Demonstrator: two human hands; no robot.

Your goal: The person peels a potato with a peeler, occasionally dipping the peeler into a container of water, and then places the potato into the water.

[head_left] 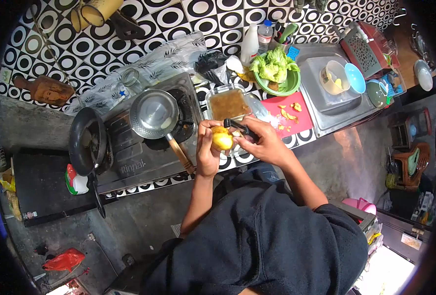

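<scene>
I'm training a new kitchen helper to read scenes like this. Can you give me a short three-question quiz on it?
1. True or false: the left hand holds the potato.
2. What does the right hand hold? A) peeler B) spoon C) cup
3. What colour is the board beside the sink?

Key: 1 true. 2 A, the peeler, set against the potato. 3 red.

One potato [222, 138] between the fingers, one peeler [238, 126] above it; beyond them one glass dish [228, 104], two pans, two bottles.
</scene>
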